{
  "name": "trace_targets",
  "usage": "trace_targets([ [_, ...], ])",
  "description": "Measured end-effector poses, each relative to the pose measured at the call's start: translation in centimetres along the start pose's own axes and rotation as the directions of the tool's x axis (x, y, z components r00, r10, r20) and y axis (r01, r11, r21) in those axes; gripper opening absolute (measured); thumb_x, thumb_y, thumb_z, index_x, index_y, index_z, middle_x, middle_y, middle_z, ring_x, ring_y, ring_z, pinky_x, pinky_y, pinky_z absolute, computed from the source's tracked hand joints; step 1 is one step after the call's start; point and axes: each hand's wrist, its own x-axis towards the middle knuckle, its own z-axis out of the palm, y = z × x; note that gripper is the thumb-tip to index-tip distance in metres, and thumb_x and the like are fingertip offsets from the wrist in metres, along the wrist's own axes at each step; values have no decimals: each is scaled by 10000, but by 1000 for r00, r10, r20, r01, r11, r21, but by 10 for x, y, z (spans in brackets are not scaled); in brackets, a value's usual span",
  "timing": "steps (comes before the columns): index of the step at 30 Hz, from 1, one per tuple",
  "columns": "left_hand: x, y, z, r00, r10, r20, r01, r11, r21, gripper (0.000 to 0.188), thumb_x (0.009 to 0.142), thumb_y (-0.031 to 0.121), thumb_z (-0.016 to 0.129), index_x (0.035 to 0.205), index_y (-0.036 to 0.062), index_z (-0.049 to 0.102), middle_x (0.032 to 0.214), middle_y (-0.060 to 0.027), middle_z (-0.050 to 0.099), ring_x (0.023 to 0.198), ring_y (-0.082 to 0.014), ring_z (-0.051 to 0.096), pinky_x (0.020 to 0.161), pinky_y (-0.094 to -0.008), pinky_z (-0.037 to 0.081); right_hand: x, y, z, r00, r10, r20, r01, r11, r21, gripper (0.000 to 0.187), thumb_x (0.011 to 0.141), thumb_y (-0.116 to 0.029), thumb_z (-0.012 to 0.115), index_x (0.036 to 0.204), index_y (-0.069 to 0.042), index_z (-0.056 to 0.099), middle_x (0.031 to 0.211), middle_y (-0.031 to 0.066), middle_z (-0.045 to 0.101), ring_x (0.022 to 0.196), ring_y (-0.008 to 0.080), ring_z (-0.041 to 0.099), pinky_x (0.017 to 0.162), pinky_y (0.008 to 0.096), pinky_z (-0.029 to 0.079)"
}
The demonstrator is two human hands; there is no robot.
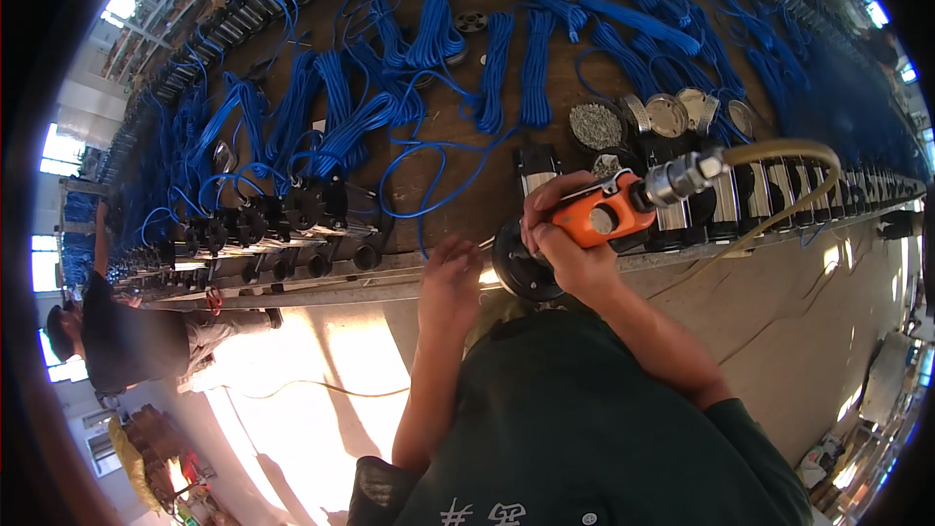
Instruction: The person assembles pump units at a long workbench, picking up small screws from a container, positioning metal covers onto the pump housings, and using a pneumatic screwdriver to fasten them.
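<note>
My right hand grips an orange air tool with a round opening in its body. A metal coupling joins the tool to a yellowish hose. Under the tool is a black round-ended motor-like part at the table's near edge, close to my body. The tool's working end is hidden behind my fingers. My left hand is raised just left of this part, its fingers smeared by motion, so whether they hold anything cannot be made out.
Bundles of blue cable lie across the brown table. Black-and-silver cylindrical units line the near edge on both sides. A bowl of small metal pieces and round metal caps sit beyond the tool. Another person stands at left.
</note>
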Motion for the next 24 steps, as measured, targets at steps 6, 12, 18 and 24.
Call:
trace_targets([
  [6,-16,7,-9,999,-49,-1,48,984,-172,300,871,-99,392,1165,-95,452,1220,-258,515,1236,-397,461,1115,-443,360,2,2,-6,993,-41,110,50,995,-81,253,757,73,550,990,-12,503,844,78,591,722,110,572,628,246,475],
  [12,-40,27,32,999,-39,27,42,989,-143,269,921,-47,393,1176,-93,466,1235,-268,529,1175,-379,534,1034,-405,455,-5,-22,-2,999,32,-18,-32,998,52,318,722,47,508,1030,-35,507,762,83,558,596,128,523,582,277,450],
  [18,-51,34,61,996,-45,76,37,994,106,228,961,53,469,1155,-40,543,1032,-172,653,867,-212,655,719,-269,535,-17,-54,3,971,-209,-112,234,926,298,422,703,103,464,1103,-28,434,787,130,531,559,165,526,596,338,470],
  [24,-50,27,80,995,35,98,-62,956,286,203,972,143,527,1080,-16,589,851,-90,662,672,-138,628,529,-222,457,-23,-69,-6,963,-205,-174,257,893,370,407,718,79,476,1108,-31,432,823,134,534,555,159,525,596,342,475],
])
